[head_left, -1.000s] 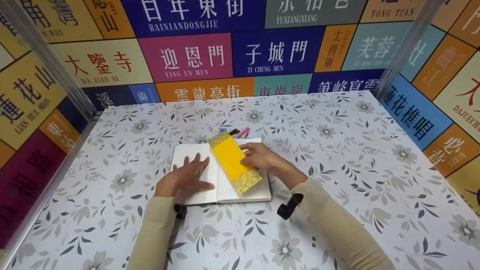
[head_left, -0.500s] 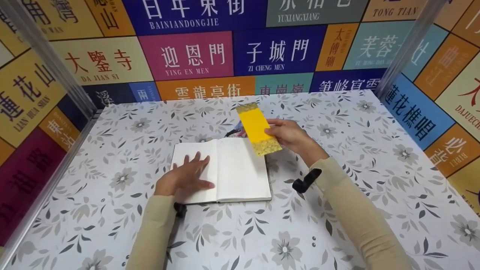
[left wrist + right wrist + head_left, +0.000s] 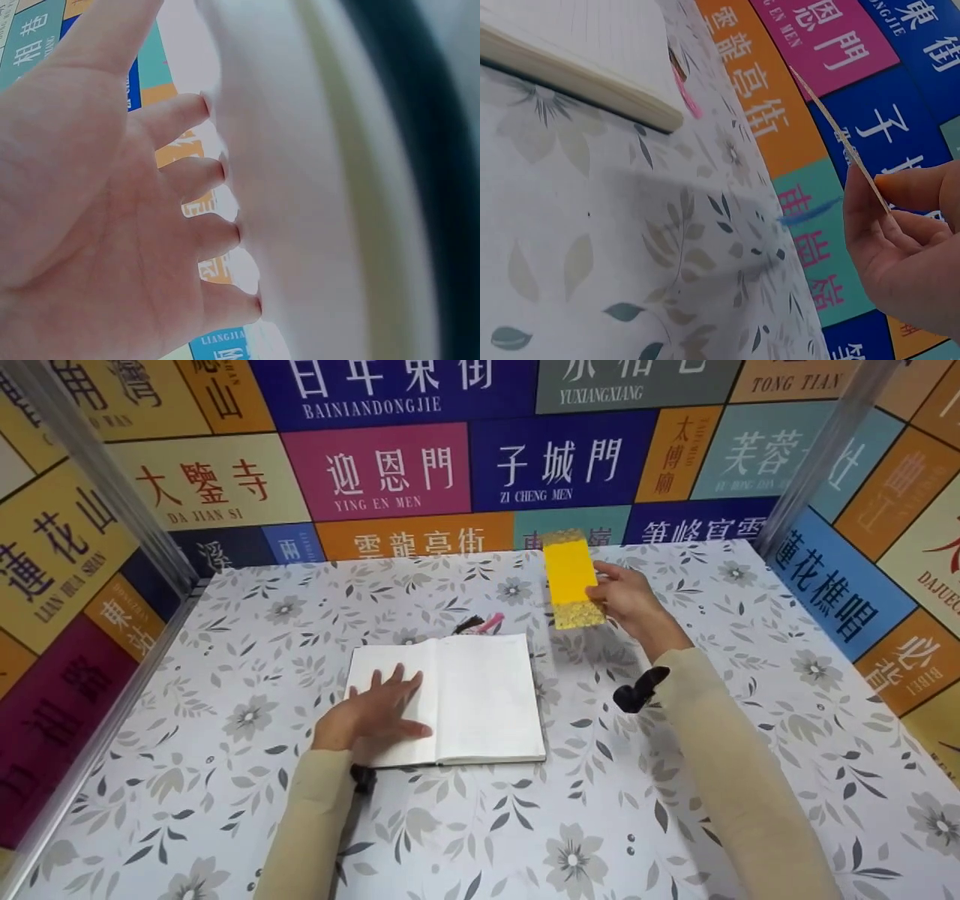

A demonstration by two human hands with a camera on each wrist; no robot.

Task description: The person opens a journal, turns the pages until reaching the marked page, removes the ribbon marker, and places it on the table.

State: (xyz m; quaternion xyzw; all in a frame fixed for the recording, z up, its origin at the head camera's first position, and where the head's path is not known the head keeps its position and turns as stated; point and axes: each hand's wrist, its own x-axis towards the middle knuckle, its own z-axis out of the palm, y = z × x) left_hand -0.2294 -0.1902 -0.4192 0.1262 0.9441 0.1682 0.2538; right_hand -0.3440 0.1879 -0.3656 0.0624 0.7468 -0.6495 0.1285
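An open notebook (image 3: 491, 697) with blank-looking pages lies on the table. My left hand (image 3: 375, 709) rests on its left page, fingers spread; in the left wrist view the fingertips (image 3: 247, 306) touch the paper. Past the notebook's far right corner, my right hand (image 3: 634, 596) pinches the right edge of a yellow bookmark (image 3: 571, 574) with gold speckled ends. The right wrist view shows this bookmark (image 3: 840, 131) edge-on between thumb and fingers, raised over the table, with a blue tassel (image 3: 810, 214) hanging off it. Pink and black tassels (image 3: 491, 622) stick out beyond the notebook's top edge.
The table (image 3: 450, 840) has a grey floral cover. Behind it and at both sides stand panels (image 3: 390, 465) with coloured blocks of Chinese lettering. Clear corner posts (image 3: 810, 457) rise at the table's back corners. Black straps (image 3: 641, 690) are on both wrists.
My right hand has lifted the bookmark off the right page and carried it away to the right and farther back, baring that page. The left hand has stayed in place.
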